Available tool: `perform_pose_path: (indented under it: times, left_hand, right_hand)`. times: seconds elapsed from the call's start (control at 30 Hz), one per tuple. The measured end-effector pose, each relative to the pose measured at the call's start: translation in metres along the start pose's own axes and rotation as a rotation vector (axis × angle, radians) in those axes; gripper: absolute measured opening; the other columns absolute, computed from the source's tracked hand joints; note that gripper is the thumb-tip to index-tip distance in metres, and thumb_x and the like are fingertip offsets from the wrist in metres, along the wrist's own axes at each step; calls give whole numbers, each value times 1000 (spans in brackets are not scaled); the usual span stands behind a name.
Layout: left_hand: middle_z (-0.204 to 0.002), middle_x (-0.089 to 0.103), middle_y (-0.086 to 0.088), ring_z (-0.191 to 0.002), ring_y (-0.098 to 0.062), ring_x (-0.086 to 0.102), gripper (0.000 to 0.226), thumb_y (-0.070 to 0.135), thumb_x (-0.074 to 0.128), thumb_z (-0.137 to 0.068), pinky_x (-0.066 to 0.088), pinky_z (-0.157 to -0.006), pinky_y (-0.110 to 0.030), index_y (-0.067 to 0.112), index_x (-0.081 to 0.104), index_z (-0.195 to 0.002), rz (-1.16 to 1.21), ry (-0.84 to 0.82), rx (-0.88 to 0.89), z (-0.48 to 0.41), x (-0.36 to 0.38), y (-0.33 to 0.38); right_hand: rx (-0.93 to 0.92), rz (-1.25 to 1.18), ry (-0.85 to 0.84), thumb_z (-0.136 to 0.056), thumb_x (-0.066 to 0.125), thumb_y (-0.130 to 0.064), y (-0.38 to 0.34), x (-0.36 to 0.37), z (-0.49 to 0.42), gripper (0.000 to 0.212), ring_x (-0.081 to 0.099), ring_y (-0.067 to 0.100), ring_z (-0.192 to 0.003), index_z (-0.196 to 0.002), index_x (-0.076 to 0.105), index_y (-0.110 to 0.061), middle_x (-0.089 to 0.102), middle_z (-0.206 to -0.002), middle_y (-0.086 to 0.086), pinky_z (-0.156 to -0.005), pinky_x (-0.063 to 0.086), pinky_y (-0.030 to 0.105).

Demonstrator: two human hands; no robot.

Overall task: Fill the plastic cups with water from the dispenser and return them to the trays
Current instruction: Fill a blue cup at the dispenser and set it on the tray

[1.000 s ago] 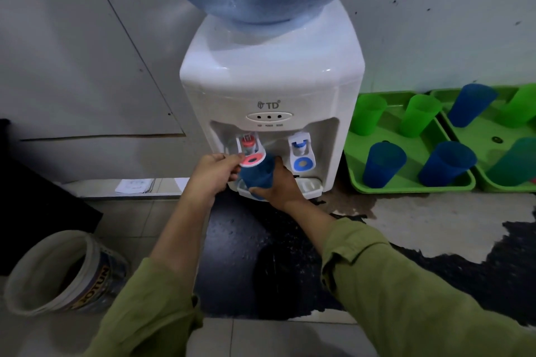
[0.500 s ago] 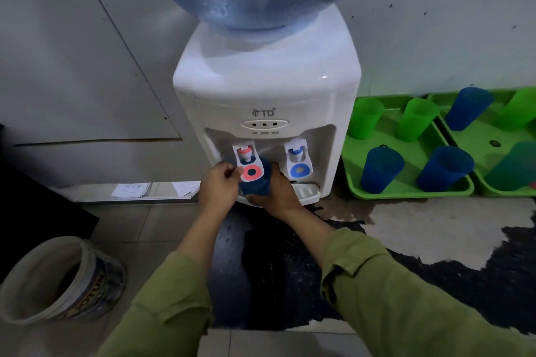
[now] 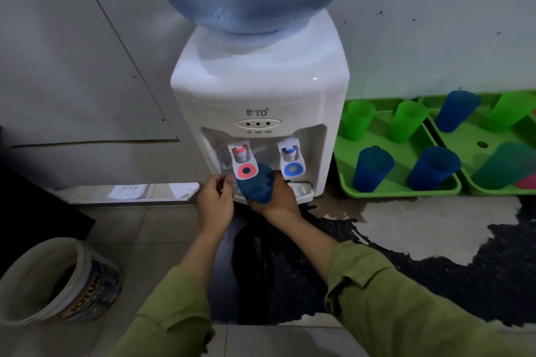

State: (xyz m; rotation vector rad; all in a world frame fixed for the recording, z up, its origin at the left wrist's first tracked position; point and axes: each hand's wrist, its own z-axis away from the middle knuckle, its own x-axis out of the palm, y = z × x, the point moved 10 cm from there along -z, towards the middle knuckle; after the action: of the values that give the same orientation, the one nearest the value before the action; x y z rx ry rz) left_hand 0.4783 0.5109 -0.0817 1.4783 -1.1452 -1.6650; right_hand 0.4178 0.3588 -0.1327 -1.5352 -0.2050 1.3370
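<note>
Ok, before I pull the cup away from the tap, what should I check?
1. Right hand grips the blue cup: ok.
2. Cup sits below the red tap lever: ok.
3. Left hand off the lever: cannot tell; its fingers curl right beside it.
4. Water level: cannot tell; the lever hides the cup's mouth.
5. Bare spot in the green tray next to the dispenser: ok, its middle is free between four cups.

The right hand (image 3: 278, 201) grips a blue cup (image 3: 255, 186) under the red tap (image 3: 245, 167) of the dispenser (image 3: 261, 90); the left hand (image 3: 216, 203) sits just beside that tap, fingers loosely curled, holding nothing.
</note>
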Motion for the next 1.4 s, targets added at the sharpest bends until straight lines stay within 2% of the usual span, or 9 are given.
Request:
perform_pose_path:
  times: [0.07, 0.23, 0.4, 0.5, 0.6, 0.73, 0.97, 1.13, 1.4]
  left_hand:
    - [-91, 66, -5, -87, -26, 63, 14, 31, 51, -94, 52, -81, -41, 20, 58, -89, -5, -41, -7, 5, 7, -10]
    - [-95, 66, -10, -92, -30, 62, 25, 42, 43, -92, 51, -84, -48, 22, 57, -89, 3, -69, -42, 20, 18, -24]
    - [-98, 65, -8, -93, -25, 60, 25, 31, 43, -97, 46, -82, -34, 13, 60, -96, 32, -90, -54, 38, 23, -23]
    - [-94, 68, -8, -91, -26, 64, 20, 38, 44, -92, 50, -87, -42, 27, 58, -85, 75, -84, -56, 49, 30, -28]
    - [-99, 68, -10, -94, -28, 64, 17, 35, 46, -95, 50, -90, -45, 24, 59, -93, 56, -139, -92, 58, 48, -35]
    - [-98, 67, -9, -92, -27, 64, 17, 34, 47, -95, 52, -86, -46, 22, 59, -92, 44, -216, -82, 74, 82, -19]
    - [-96, 69, -10, -91, -27, 63, 18, 30, 45, -96, 50, -85, -43, 18, 58, -92, -11, -307, 89, 91, 161, 53]
    - [-93, 68, -9, -87, -24, 63, 27, 34, 46, -95, 48, -78, -36, 11, 60, -95, 53, -277, 245, 103, 215, 135]
    - [-89, 69, -11, -83, -28, 64, 23, 33, 48, -94, 51, -77, -40, 13, 59, -92, 101, -258, 314, 96, 294, 226]
  right_hand:
    - [10, -1, 17, -66, 71, -38, 3, -3, 7, 61, 60, 21, -105, -118, 46, -18, 59, -115, 3, -76, 40, 20]
    - [-20, -67, 25, -59, 77, -31, 9, -11, 24, 70, 60, 20, -100, -117, 41, -18, 58, -112, 3, -73, 45, 22]
    - [-37, -44, 25, -61, 77, -32, 16, -18, 36, 67, 60, 21, -101, -117, 44, -16, 60, -113, 3, -75, 46, 23]
    - [-19, -40, 39, -62, 76, -31, 32, -32, 46, 64, 60, 20, -102, -116, 45, -16, 59, -111, 2, -73, 41, 21]
    - [-8, -82, 75, -65, 74, -29, 51, -56, 59, 56, 59, 17, -95, -112, 46, -17, 59, -104, -1, -71, 37, 20]
    - [-18, -162, 139, -62, 81, -27, 76, -99, 72, 62, 60, 24, -102, -113, 49, -11, 63, -108, 5, -78, 47, 29]
    - [-66, -127, 312, -67, 81, -29, 98, -215, 83, 70, 56, 28, -109, -122, 43, -9, 58, -118, 11, -84, 49, 37]
    - [-84, -160, 405, -65, 82, -30, 118, -306, 74, 70, 57, 24, -107, -120, 45, -9, 58, -116, 8, -86, 50, 34]
    - [-160, -143, 469, -66, 82, -30, 144, -428, 37, 66, 57, 23, -99, -115, 45, -8, 58, -112, 8, -73, 46, 30]
